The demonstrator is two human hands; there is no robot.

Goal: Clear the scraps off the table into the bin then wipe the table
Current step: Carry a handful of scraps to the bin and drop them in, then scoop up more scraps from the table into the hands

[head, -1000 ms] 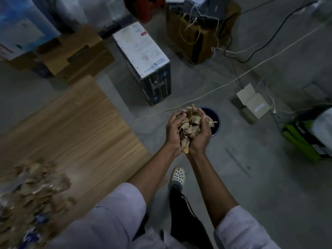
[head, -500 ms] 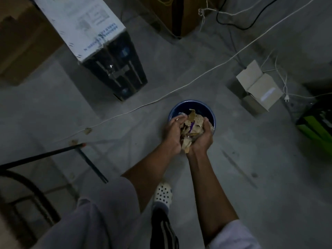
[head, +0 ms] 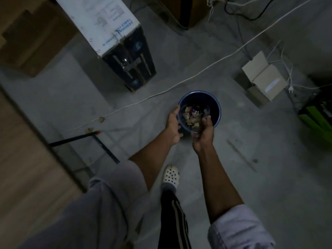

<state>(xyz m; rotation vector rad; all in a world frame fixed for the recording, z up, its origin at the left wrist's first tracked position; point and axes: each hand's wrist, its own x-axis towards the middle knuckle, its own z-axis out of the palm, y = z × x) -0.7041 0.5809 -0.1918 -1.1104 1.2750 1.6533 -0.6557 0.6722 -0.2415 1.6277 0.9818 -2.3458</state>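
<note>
- Head view: the blue bin (head: 216, 115) stands on the concrete floor straight ahead of both hands, its open mouth just beyond and under the fingertips.
- The left hand (head: 173, 127) is spread, fingers loosely curled by the near-left rim; the right hand (head: 204, 133) is cupped and parted from it over the near rim, holding nothing I can make out.
- Scraps (head: 192, 115) lie inside the bin; two stray bits (head: 102, 119) sit on the floor by the white cable (head: 206, 67), well left of the bin.
- The tabletop (head: 19, 159) lies to the left, cut off by the frame; whether scraps remain on it cannot be told.
- Dim light and blur hide the right fingertips and the bin's depth.
</note>
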